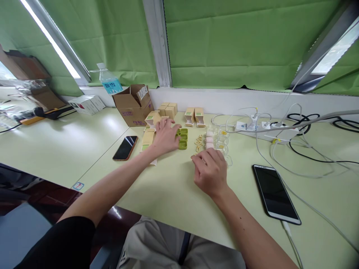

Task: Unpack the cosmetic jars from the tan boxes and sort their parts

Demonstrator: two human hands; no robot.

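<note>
My left hand (166,136) reaches over the table, fingers apart and curved, beside a cluster of small green square trays (183,144). Part of that cluster is hidden behind the fingers. Under and behind this hand are kraft paper boxes (147,139). My right hand (211,170) is closed in a pinch just in front of a row of yellowish loops (198,142). Whatever sits between its fingertips is too small to make out. Beyond it stand small pink pieces (209,139) and clear plastic containers (222,140), some with yellow inside.
Two open kraft boxes (194,116) and stacked closed boxes (168,109) stand by the wall. A cardboard carton (133,108), a bottle (110,82) and a phone (125,148) are on the left. To the right lie a charging phone (276,194), power strip (266,129) and tangled cables.
</note>
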